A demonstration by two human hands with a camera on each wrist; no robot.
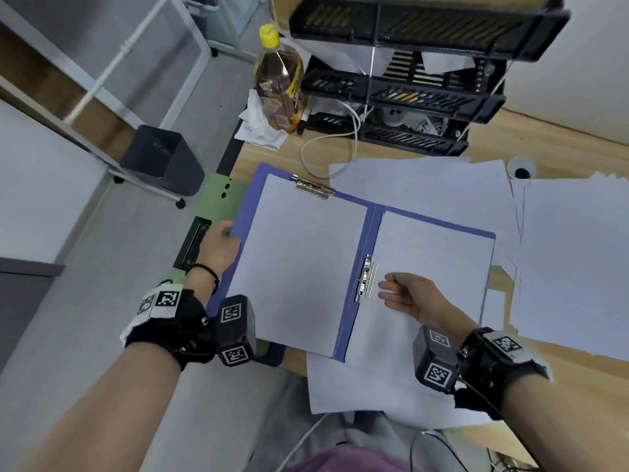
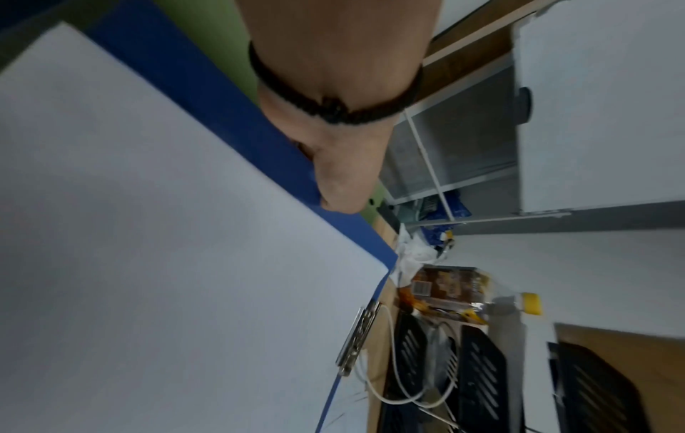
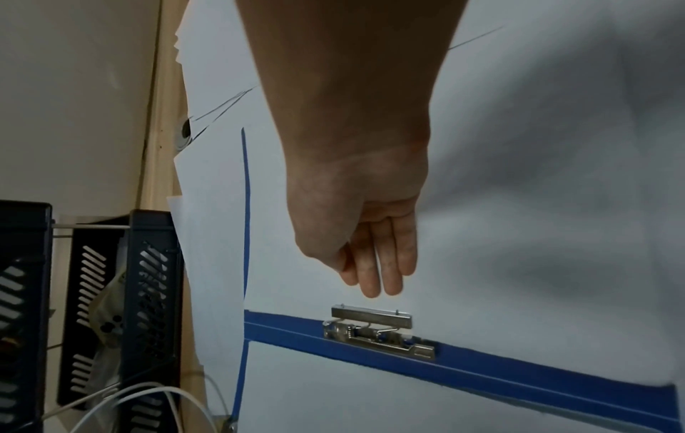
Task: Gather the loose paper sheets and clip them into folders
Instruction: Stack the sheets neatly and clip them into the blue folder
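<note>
Blue folder (image 1: 369, 233) lies open and flat near the desk's (image 1: 558, 137) left edge, its near left corner overhanging the front edge. White sheets (image 1: 299, 253) cover the left half, held under a metal clip (image 1: 313, 188) at its far edge. More sheets (image 1: 432, 264) lie on the right half beside the spine clip (image 1: 366, 282), whose bar appears raised. Loose sheets (image 1: 575, 267) spread overlapping toward the right edge; one (image 1: 367, 390) juts past the front edge. A green folder (image 1: 218, 199) lies partly beneath the blue one.
</note>
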